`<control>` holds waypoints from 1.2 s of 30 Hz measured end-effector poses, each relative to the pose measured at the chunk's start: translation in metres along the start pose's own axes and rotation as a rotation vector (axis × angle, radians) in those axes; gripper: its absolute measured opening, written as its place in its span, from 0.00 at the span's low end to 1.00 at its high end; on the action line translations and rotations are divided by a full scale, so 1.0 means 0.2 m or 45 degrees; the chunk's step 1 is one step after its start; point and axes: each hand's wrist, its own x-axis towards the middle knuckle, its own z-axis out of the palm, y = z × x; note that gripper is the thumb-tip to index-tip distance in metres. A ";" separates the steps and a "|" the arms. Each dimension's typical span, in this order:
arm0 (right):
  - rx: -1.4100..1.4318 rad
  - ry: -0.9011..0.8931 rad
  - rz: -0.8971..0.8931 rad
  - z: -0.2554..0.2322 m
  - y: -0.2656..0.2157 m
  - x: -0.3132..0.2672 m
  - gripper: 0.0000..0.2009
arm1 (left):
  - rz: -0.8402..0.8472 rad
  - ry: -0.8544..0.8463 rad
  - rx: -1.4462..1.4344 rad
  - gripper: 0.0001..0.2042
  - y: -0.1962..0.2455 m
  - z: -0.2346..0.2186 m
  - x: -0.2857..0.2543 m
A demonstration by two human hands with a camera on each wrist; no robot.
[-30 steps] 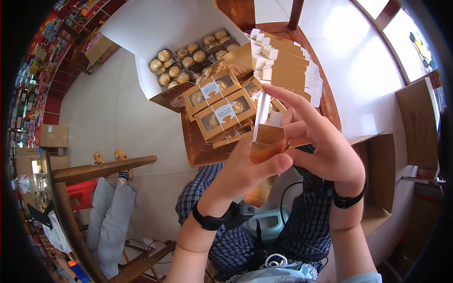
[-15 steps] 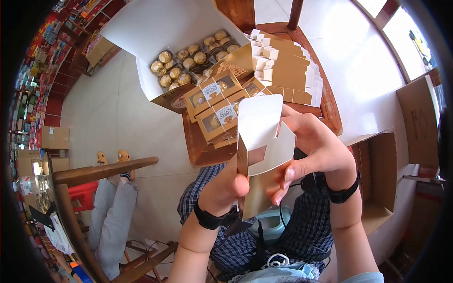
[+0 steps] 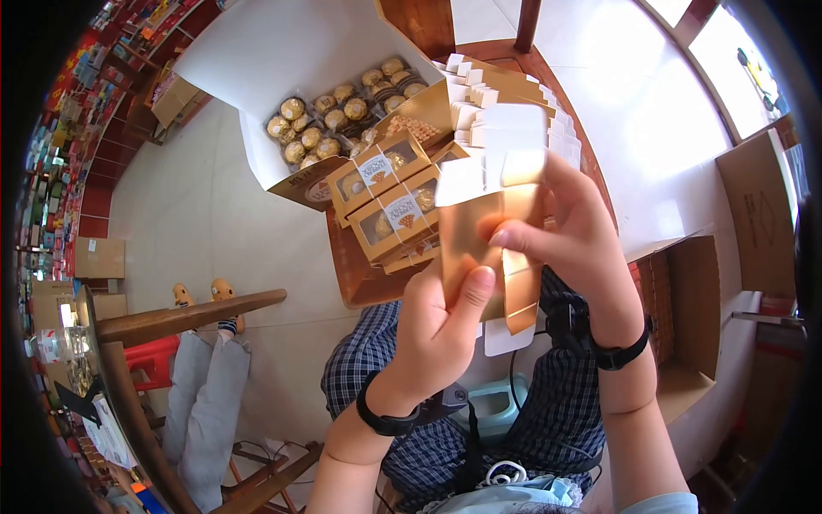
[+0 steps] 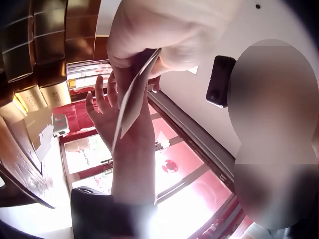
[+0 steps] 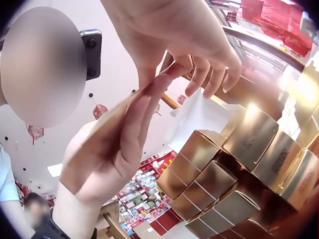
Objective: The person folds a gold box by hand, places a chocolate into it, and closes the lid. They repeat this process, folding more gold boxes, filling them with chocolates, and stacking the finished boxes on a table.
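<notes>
Since half a second ago the flat gold carton (image 3: 488, 248) has been turned over, so its gold face now shows where the white inside faced up, and it has been lifted a little higher in front of the table. The left hand (image 3: 441, 330) grips the carton from below, thumb pressed up its gold face; the right hand (image 3: 582, 248) pinches it from the right side, fingertips (image 3: 505, 233) on the gold panel. The two hands are close together with the carton between them, its white flaps (image 3: 497, 163) at the top and one white tab hanging below. In the left wrist view the carton shows edge-on as a thin sheet (image 4: 132, 94) between both hands. Behind the hands, on the wooden table (image 3: 355, 274), two windowed gold boxes of chocolates (image 3: 390, 193) lie near the left edge, with a stack of flat gold cartons (image 3: 514, 94) along the far right edge. At the far left corner stands an open white box (image 3: 282, 51) holding foil-wrapped chocolates (image 3: 312, 137). An empty cardboard box (image 3: 685, 317) sits on the floor to the right.
</notes>
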 end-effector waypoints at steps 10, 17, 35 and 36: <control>-0.769 -0.157 -0.081 0.04 -0.02 -0.06 0.44 | 0.042 0.235 -0.386 0.14 -0.03 0.02 0.03; -0.256 -0.089 -0.224 0.07 -0.06 -0.04 0.43 | 0.245 0.094 -0.130 0.30 -0.02 0.01 0.05; -0.037 -0.069 -0.247 0.07 0.01 -0.03 0.18 | 0.136 0.157 0.055 0.15 0.00 -0.10 0.07; -0.064 -0.065 -0.247 0.07 0.01 -0.03 0.18 | 0.256 0.180 0.090 0.15 -0.03 -0.10 0.09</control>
